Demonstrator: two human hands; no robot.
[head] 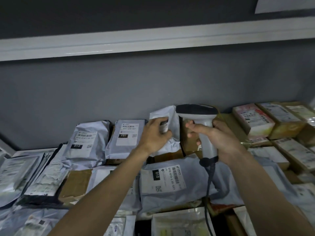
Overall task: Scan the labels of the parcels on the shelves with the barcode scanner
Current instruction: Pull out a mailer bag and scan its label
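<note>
My right hand [219, 138] grips the handle of a white barcode scanner [198, 116] with a dark head, held upright; its black cable hangs down toward me. The scanner's head sits just right of a grey mailer bag [172, 120] that stands against the wall. My left hand [154, 135] holds this bag at its front, fingers curled over its label, which is mostly hidden. Two more grey mailers lean on the wall to the left, one labelled 231 [126, 135] and one labelled 010 [85, 142]. A flat mailer labelled 010 [170, 181] lies below my hands.
The shelf is packed with parcels: taped cardboard boxes [281, 120] at the right, a brown box [76, 183] and crumpled bags [20, 174] at the left, clear bags at the front. A grey wall stands behind, and a white shelf edge [153, 41] runs overhead.
</note>
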